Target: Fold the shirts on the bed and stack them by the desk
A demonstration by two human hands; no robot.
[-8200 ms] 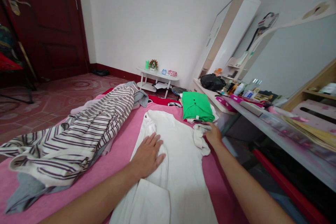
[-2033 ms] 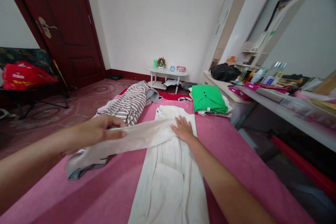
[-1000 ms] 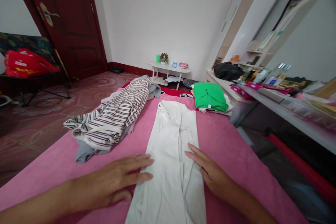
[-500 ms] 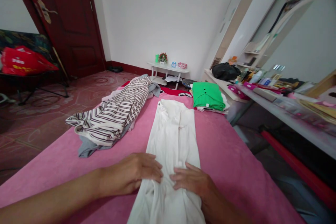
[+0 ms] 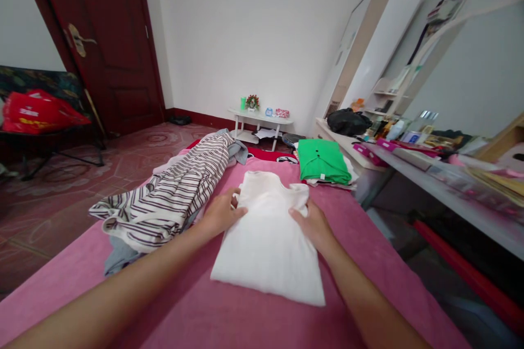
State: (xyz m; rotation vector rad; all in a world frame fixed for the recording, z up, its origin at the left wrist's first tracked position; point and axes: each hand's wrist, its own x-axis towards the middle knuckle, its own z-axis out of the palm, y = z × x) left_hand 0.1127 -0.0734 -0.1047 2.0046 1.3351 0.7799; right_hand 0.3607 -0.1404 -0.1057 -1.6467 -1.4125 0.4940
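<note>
A white shirt [image 5: 270, 245], doubled over into a short panel, lies on the pink bed cover [image 5: 176, 305] in front of me. Its neckline end points away from me and its straight folded edge is nearest. My left hand [image 5: 223, 211] grips the shirt's left side near the far end, thumb on top. On the opposite side my right hand [image 5: 313, 222] pinches the edge below the collar, its thumb also on top and its other fingers partly hidden. Beyond my left hand lies a loose striped top [image 5: 172, 191] over grey cloth [image 5: 120, 256].
A folded green garment [image 5: 323, 158] tops a stack at the bed's far right corner. To the right stands a dressing table [image 5: 434, 185] crowded with bottles and boxes. A small white table [image 5: 262, 115] stands by the wall, and a red bag [image 5: 41, 112] sits on a chair at left.
The shirt's near part has been folded away from me over the rest, making it shorter. Both hands have moved from the near part to the far sides.
</note>
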